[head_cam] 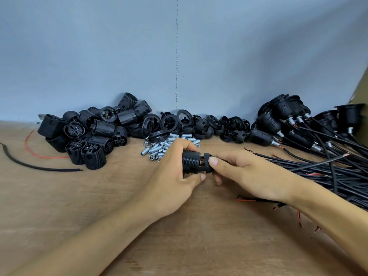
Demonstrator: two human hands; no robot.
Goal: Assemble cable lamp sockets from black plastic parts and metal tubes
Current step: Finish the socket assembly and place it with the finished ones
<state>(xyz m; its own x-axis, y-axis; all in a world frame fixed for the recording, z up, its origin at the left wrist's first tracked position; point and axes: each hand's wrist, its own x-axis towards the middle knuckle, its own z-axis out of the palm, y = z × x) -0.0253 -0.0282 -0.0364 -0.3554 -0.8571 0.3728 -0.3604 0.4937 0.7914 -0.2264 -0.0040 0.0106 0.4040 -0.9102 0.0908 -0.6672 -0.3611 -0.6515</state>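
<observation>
**A:** Which step is this, starting from what's closest?

**B:** Nearest, over the wooden table (59, 206), both hands meet on one socket. The left hand (175, 176) has its fingers and thumb curled round a threaded socket body (190, 161), held on its side just above the tabletop. The right hand (249, 176) pinches a black cap (206, 164) between thumb and fingers at the body's right end. A narrow gap shows between the two parts, with a bit of red wire inside it. I'd judge the cap is being mated to the body and isn't seated yet.

**A:** What does the next move call for?

**B:** Probably lining up the cap's legs with the body and pressing or twisting it home without trapping the wire. A cable bundle (338, 176) lies to the right of that hand.

**A:** And further back?

**B:** Just behind the left hand is a heap of metal tubes (159, 148). Beyond it are spare threaded bodies (89, 136) on the left, rings and caps (199, 124) in the middle and finished sockets (288, 124) on the right, all against the wall (119, 56).

**A:** Any brand or lettering?

**B:** None I can read — the parts are plain black and too small for markings to show.
</observation>
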